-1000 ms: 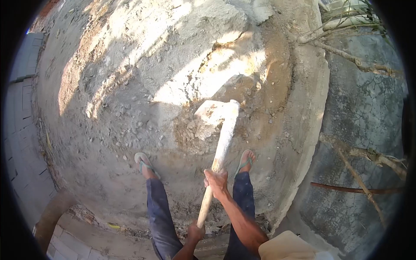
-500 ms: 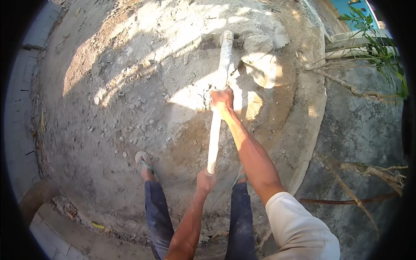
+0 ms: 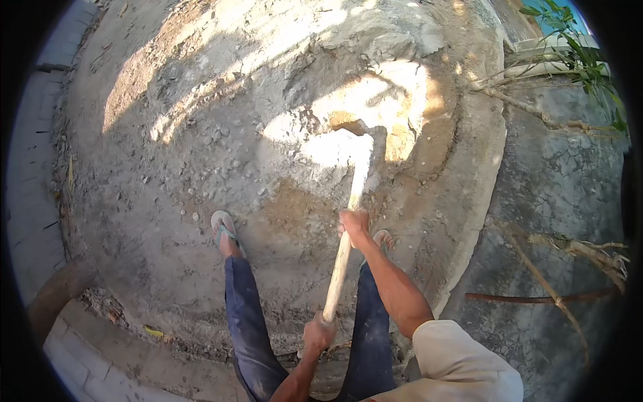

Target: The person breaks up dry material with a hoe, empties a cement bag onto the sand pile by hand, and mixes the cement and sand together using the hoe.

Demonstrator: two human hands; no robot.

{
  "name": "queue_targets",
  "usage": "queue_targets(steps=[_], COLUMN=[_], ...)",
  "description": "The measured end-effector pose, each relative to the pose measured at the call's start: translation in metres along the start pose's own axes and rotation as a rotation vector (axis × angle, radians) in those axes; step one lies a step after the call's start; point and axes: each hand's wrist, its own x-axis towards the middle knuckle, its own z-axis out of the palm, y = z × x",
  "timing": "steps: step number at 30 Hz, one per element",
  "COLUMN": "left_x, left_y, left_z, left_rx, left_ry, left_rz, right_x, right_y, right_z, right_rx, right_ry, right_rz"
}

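Hoe (image 3: 360, 173) in a two-handed grip, head low over sunlit soil (image 3: 281, 127)

Right hand (image 3: 355, 224): fingers clenched around the handle partway up, presumably to steer and bear the weight of the head. Left hand (image 3: 319, 333): fingers grasping the butt end; the spacing between hands probably gives leverage. The hoe slants away from the body, between and ahead of the feet, its head at a patch of bright, broken earth. Glare hides the blade's edge; contact with the soil: cannot tell. Feet in flip-flops (image 3: 231, 231) stand apart, likely for balance.
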Motion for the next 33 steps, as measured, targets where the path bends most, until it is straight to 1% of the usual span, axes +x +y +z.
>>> queue_targets(steps=[3,4,5,7,8,9,11,12,13,14,15,16,17,18,19,20,21,22,24,26,28,29,30,31,32,33], left_x=[-0.018,-0.024,-0.029,-0.045,-0.046,-0.038,-0.018,-0.003,0.019,0.051,0.082,0.115,0.135,0.148,0.173,0.195,0.202,0.201,0.202,0.195,0.186,0.180,0.173,0.162,0.151,0.144], left_y=[-0.075,-0.099,-0.115,-0.132,-0.133,-0.129,-0.116,-0.084,-0.042,-0.023,0.003,0.033,0.073,0.112,0.133,0.147,0.158,0.170,0.177,0.164,0.155,0.150,0.147,0.141,0.135,0.130], left_z=[0.037,0.047,0.053,0.058,0.057,0.058,0.059,0.036,0.002,-0.016,-0.040,-0.066,-0.106,-0.140,-0.158,-0.170,-0.184,-0.196,-0.193,-0.170,-0.159,-0.156,-0.153,-0.145,-0.138,-0.137], left_rx=[0.005,-0.021,-0.047,-0.050,-0.053,-0.065,-0.150,-0.145,-0.139,-0.167,-0.131,-0.136,-0.114,-0.185,-0.288,-0.390,-0.392,-0.432,-0.460,-0.465,-0.521,-0.565,-0.614,-0.611,-0.696,-0.776], left_ry=[0.024,0.000,-0.021,-0.028,-0.035,-0.035,0.071,0.067,0.065,0.089,0.098,0.149,0.178,0.235,0.227,0.220,0.222,0.191,0.161,0.153,0.145,0.135,0.130,0.125,0.095,0.071], left_rz=[-0.060,-0.059,-0.056,-0.078,-0.091,-0.090,-0.060,-0.055,-0.047,0.081,0.125,0.214,0.264,0.313,0.350,0.386,0.389,0.398,0.398,0.250,0.230,0.230,0.237,0.238,0.219,0.203], right_x=[-0.029,-0.042,-0.054,-0.077,-0.084,-0.096,-0.111,-0.100,-0.099,-0.098,-0.093,-0.090,-0.090,-0.086,-0.072,-0.038,-0.007,-0.018,0.044,0.078,0.154,0.185,0.162,0.117,0.088,0.109], right_y=[0.079,0.100,0.114,0.138,0.137,0.116,0.067,0.047,0.004,-0.039,-0.085,-0.132,-0.183,-0.234,-0.265,-0.288,-0.309,-0.320,-0.306,-0.283,-0.259,-0.249,-0.247,-0.240,-0.238,-0.228], right_z=[-0.007,-0.008,-0.006,0.004,0.010,0.017,0.031,0.028,0.039,0.049,0.066,0.084,0.105,0.132,0.150,0.157,0.167,0.188,0.207,0.217,0.205,0.194,0.198,0.206,0.210,0.199], right_rx=[0.078,0.073,0.068,0.029,-0.008,-0.019,0.042,0.164,0.163,0.170,0.148,0.112,0.084,0.018,-0.033,-0.105,-0.238,-0.256,-0.346,-0.393,-0.895,-0.919,-0.917,-0.692,-0.463,-0.835], right_ry=[-0.022,-0.021,-0.021,0.009,0.041,0.041,0.025,-0.116,-0.165,-0.215,-0.206,-0.230,-0.250,-0.044,-0.096,-0.140,-0.068,-0.022,-0.002,0.035,-0.072,-0.205,-0.199,-0.173,-0.147,-0.223], right_rz=[0.003,0.044,0.082,0.075,0.060,0.055,-0.104,-0.112,-0.233,-0.353,-0.440,-0.603,-0.766,-0.671,-0.891,-1.078,-0.953,-0.872,-0.802,-0.736,-1.037,-1.422,-1.422,-1.054,-0.695,-1.452])
